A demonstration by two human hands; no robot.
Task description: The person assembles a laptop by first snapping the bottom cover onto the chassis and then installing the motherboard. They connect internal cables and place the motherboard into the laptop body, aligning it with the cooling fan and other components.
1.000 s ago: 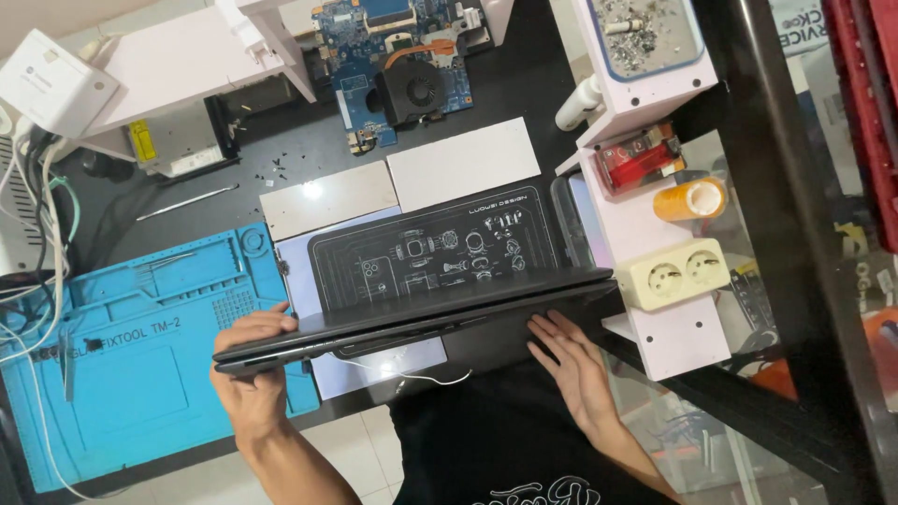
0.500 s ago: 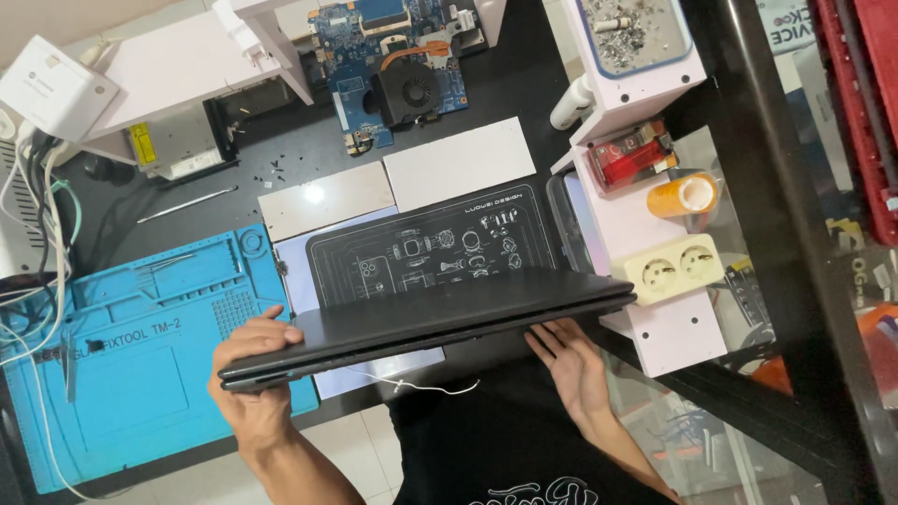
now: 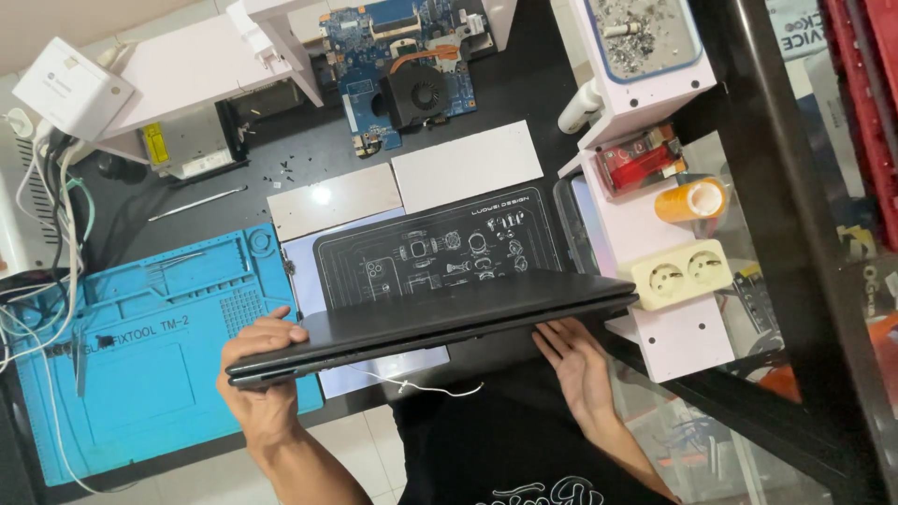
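Observation:
I hold a closed black laptop (image 3: 430, 318) on edge above the front of the dark workbench (image 3: 309, 159). My left hand (image 3: 262, 369) grips its left end, fingers curled over the top edge. Flat under the laptop's right end lies my right hand (image 3: 575, 365), bearing it from below. Behind the laptop a black printed work mat (image 3: 440, 248) lies on the bench.
A blue repair mat (image 3: 150, 337) lies at the left. A bare blue circuit board with a fan (image 3: 412, 65) sits at the back, two white panels (image 3: 412, 182) before it. At the right stand a white shelf (image 3: 655, 215), a double socket (image 3: 683, 271), an orange tape roll (image 3: 692, 198) and a scrap tray (image 3: 641, 33).
The laptop has risen a little and tilted further up on its edge. Both hands stay at its ends.

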